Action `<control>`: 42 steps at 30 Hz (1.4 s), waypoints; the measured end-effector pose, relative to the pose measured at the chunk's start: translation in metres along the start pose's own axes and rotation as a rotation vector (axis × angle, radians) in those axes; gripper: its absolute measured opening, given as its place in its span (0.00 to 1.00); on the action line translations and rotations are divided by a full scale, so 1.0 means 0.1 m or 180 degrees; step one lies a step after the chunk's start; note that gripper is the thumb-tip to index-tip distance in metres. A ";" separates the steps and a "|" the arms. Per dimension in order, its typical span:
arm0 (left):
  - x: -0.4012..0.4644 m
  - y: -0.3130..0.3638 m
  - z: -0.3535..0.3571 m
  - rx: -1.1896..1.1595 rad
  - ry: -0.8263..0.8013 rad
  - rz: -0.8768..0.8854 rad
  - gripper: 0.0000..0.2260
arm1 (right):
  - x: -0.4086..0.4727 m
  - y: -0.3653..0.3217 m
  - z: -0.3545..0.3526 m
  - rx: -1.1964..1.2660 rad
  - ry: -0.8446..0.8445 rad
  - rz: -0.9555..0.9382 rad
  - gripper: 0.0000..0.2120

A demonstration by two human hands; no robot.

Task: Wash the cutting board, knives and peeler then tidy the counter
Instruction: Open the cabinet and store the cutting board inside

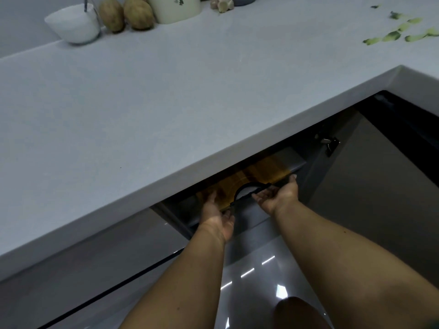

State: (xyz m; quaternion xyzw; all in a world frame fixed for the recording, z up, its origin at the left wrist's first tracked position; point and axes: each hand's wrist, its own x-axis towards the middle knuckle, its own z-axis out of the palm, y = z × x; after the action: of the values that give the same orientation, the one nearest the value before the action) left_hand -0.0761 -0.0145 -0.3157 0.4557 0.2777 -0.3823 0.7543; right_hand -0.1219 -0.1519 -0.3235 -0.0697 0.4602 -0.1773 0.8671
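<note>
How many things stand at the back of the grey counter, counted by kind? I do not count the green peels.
Brown potatoes: 2
White round bowls: 1
Cream ceramic pots with a small print: 1
Total: 4, leaving out the cut-off things along the top edge.

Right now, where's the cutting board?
Head view, lower centre: the wooden cutting board lies in the open drawer under the counter edge, with the left hand and right hand at its near edge.
</note>
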 end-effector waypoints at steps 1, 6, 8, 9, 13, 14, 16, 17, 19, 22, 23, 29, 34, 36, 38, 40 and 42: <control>0.03 0.01 -0.01 0.0022 -0.0013 0.0003 0.23 | 0.03 0.01 0.00 -0.0019 -0.0046 -0.0008 0.40; 0.15 0.02 -0.12 0.0265 -0.0037 -0.0044 0.24 | 0.12 0.10 0.00 -0.0077 -0.0016 -0.0031 0.39; 0.11 0.01 -0.15 0.0553 -0.0088 -0.0072 0.23 | 0.10 0.11 -0.01 -0.0221 -0.0007 -0.0004 0.41; 0.06 0.01 -0.14 0.0690 -0.0070 -0.0083 0.22 | 0.07 0.11 -0.01 -0.0313 -0.0011 0.0002 0.42; -0.17 0.08 -0.02 0.1109 0.0000 -0.0062 0.23 | -0.16 0.04 0.07 -0.0535 -0.0036 -0.0031 0.41; -0.24 0.09 0.02 0.1176 0.0017 -0.0055 0.23 | -0.23 0.03 0.10 -0.0553 -0.0041 -0.0040 0.40; -0.40 0.13 0.09 0.1325 0.0014 -0.0072 0.23 | -0.40 -0.01 0.14 -0.0581 -0.0063 -0.0040 0.40; -0.49 0.15 0.12 0.1399 -0.0021 -0.0090 0.24 | -0.50 -0.03 0.16 -0.0603 -0.0086 -0.0045 0.39; -0.70 0.17 0.20 0.1561 -0.0107 -0.0106 0.24 | -0.70 -0.07 0.17 -0.0718 -0.0111 -0.0063 0.39; -1.06 0.20 0.32 0.1725 -0.0218 -0.0120 0.25 | -1.06 -0.16 0.19 -0.0935 -0.0101 -0.0135 0.39; -1.13 0.20 0.34 0.1749 -0.0253 -0.0123 0.25 | -1.14 -0.17 0.18 -0.0996 -0.0081 -0.0145 0.38; -1.70 0.19 0.45 0.1999 -0.0410 -0.0106 0.23 | -1.72 -0.27 0.12 -0.1277 0.0016 -0.0365 0.38; -2.14 0.22 0.51 0.2183 -0.0532 -0.0095 0.22 | -2.24 -0.46 0.10 -0.1791 0.0190 -0.0934 0.31; -2.30 0.24 0.52 0.2242 -0.0597 -0.0106 0.22 | -2.43 -0.57 0.05 -0.2261 0.0464 -0.1609 0.26; -2.43 0.26 0.52 0.2288 -0.0670 -0.0131 0.22 | -2.63 -0.73 -0.09 -0.2951 0.0859 -0.2595 0.20; -2.55 0.27 0.53 0.2375 -0.0712 -0.0119 0.21 | -2.84 -0.92 -0.28 -0.3701 0.1443 -0.3450 0.18; -2.67 0.28 0.54 0.2472 -0.0767 -0.0088 0.21 | -2.98 -1.10 -0.51 -0.4385 0.2045 -0.3642 0.19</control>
State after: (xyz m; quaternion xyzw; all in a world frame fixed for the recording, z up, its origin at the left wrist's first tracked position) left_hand -0.1966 0.0315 -0.0746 0.6549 0.0285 -0.5196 0.5480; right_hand -0.3437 -0.1411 -0.0904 -0.7282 0.5760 -0.2754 0.2491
